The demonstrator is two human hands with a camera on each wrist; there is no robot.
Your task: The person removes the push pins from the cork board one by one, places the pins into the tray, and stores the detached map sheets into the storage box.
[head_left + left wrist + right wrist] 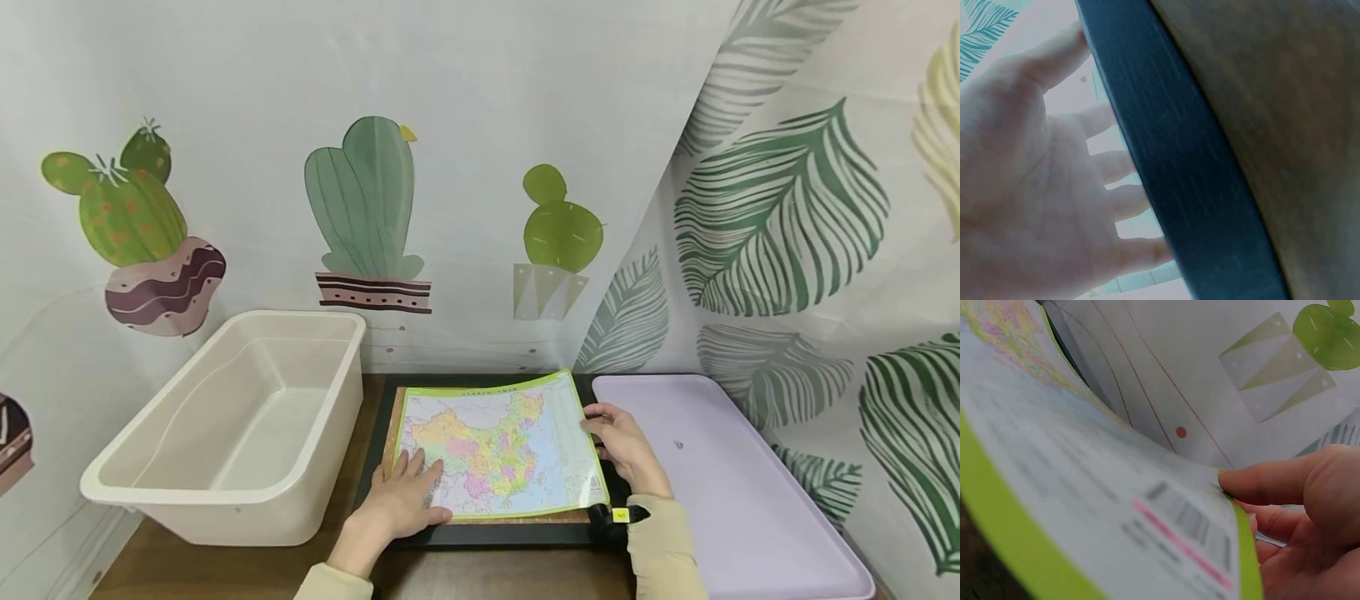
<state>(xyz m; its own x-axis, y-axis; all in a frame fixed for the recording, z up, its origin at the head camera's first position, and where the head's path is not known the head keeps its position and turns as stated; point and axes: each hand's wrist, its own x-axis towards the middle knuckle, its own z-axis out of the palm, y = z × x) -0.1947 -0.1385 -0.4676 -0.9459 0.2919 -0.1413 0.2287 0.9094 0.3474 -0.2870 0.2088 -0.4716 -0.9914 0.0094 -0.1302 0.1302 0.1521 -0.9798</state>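
Note:
A printed map (480, 450) with a lime-green border lies over a black-framed cork-coloured board (525, 533). Its right side curls up off the board. My right hand (621, 442) pinches that right edge between thumb and fingers; the right wrist view shows the thumb on top of the map (1116, 481) near a printed barcode. My left hand (405, 493) rests with spread, straight fingers on the map's lower left corner. In the left wrist view the fingers of that hand (1054, 181) reach past the dark frame edge (1179, 150), which hides their tips.
A deep cream plastic tub (300, 492) stands at the left. To the right lies a flat lilac tray (720, 467). A black item with a yellow label (621, 515) is at the board's lower right, by the right wrist. Behind hangs a patterned curtain (480, 208).

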